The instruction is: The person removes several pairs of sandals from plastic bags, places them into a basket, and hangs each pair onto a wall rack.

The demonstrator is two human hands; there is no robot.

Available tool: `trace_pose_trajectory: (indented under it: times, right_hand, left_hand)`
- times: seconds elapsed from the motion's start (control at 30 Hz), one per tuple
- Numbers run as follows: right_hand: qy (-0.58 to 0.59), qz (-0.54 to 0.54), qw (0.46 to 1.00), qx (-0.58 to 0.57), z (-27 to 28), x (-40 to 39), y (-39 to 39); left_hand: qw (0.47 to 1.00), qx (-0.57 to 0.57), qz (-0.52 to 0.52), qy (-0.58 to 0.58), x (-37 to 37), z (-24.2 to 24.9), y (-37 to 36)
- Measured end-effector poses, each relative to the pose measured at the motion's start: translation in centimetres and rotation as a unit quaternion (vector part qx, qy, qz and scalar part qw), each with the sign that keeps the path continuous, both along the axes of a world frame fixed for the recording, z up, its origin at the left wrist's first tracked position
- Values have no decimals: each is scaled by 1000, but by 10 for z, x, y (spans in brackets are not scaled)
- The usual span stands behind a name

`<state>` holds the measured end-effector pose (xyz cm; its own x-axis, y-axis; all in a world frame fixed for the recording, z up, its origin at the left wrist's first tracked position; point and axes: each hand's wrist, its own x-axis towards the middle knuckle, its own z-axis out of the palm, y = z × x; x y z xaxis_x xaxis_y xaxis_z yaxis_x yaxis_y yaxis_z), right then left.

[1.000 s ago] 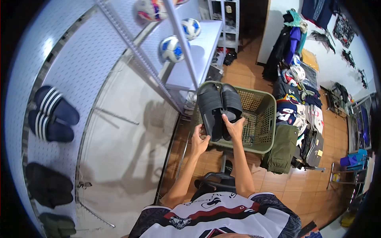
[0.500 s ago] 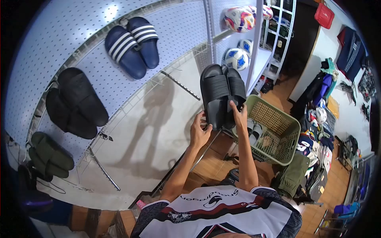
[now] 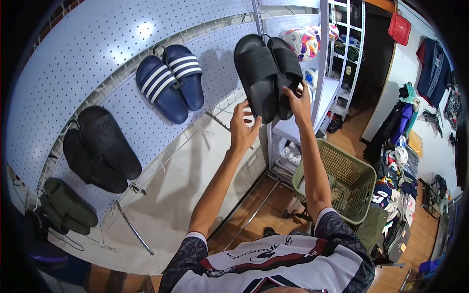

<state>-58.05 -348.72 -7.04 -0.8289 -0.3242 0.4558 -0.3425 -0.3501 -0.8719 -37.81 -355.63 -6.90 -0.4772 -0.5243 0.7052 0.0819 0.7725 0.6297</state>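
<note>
A pair of black slide sandals (image 3: 261, 68) is raised in front of the pegboard, toes up, joined near the straps. My right hand (image 3: 299, 102) grips the right sandal by its side, thumb on the front and fingers behind. At the lower left edge of the pair, my left hand (image 3: 243, 128) holds the heel with thumb and curled fingers. A thin dark loop shows at the top of the pair. To their left hang navy slides with white stripes (image 3: 168, 85) on the pegboard (image 3: 215, 49).
Another black pair (image 3: 105, 146) and olive slides (image 3: 71, 205) hang further left. A green plastic basket (image 3: 354, 210) stands at lower right. Footballs (image 3: 303, 43) sit on a shelf behind the sandals. Metal hook bars (image 3: 134, 229) stick out below the panel. Piled clothes (image 3: 391, 195) lie at right.
Both hands have lifted the black slides upward, from beside the basket to in front of the pegboard's right end. The view has shifted slightly. The slippers seen inside the basket are now hidden behind my right arm.
</note>
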Motion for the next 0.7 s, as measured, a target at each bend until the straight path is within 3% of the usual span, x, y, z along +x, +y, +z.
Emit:
trace_pose_trajectory:
  times: [0.2,0.23,0.7]
  right_hand:
    - [-36,47,998,-22,56,-39,-46]
    - [-3,12,1000,-16,55,-53,-65]
    - [-31,112,993,-20,62,-95,-157]
  left_hand:
    - [1000,-12,19,-5,-46,43,-44]
    - [1000,-16,22,-6,-51,48,-51]
    - [997,-27,66,2,-81,55,-110]
